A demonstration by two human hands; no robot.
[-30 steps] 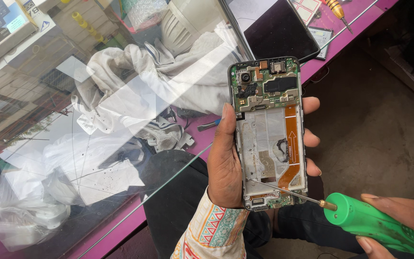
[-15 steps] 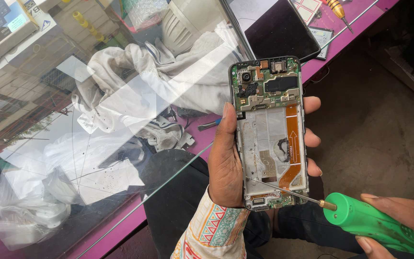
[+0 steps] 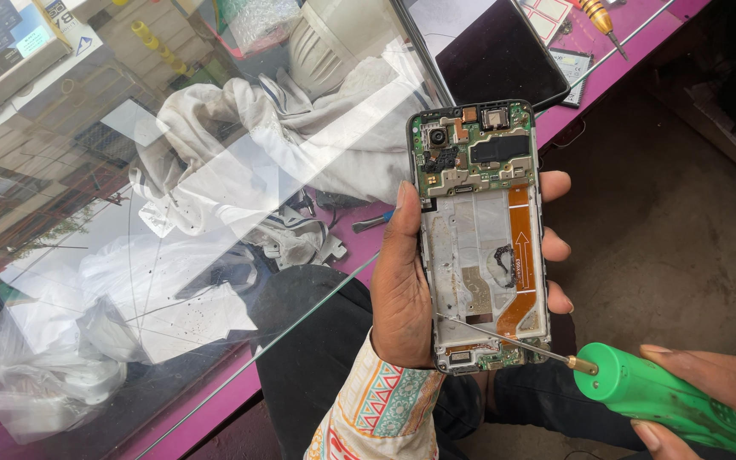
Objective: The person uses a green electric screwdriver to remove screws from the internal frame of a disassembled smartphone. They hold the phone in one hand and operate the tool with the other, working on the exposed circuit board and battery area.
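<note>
Glass over a pink-edged table (image 3: 215, 400) is filling the left half of the head view, throwing pale reflections of buildings and sky. Under and on that glass I am seeing a crumpled white cloth (image 3: 240, 153), a clear plastic bag (image 3: 36, 375) at the lower left, and a dark flat screen panel (image 3: 496, 55) lying at the top. A yellow-handled screwdriver (image 3: 596, 17) is resting on the table near the top right corner. Bare grey floor is showing to the right, and dark trousers are showing below the table edge.

My left hand (image 3: 402, 281) is holding an opened phone (image 3: 483, 238) upright in the middle of the view, well above the lap and just right of the table edge. The thumb is pressing along the phone's left side and the fingers (image 3: 555, 183) are curling around its right side, so the hand is clamped on the phone. Its back cover is off: a green circuit board with a camera is sitting at the top, an orange ribbon cable is running down the right side, and a bare metal frame is filling the middle. A patterned sleeve cuff is covering the wrist.

My right hand (image 3: 717, 383) is gripping a green tool (image 3: 666, 405) at the lower right, fingers wrapped around its handle. Its thin metal shaft is slanting up and left, with the tip lying over the lower part of the phone's frame.
</note>
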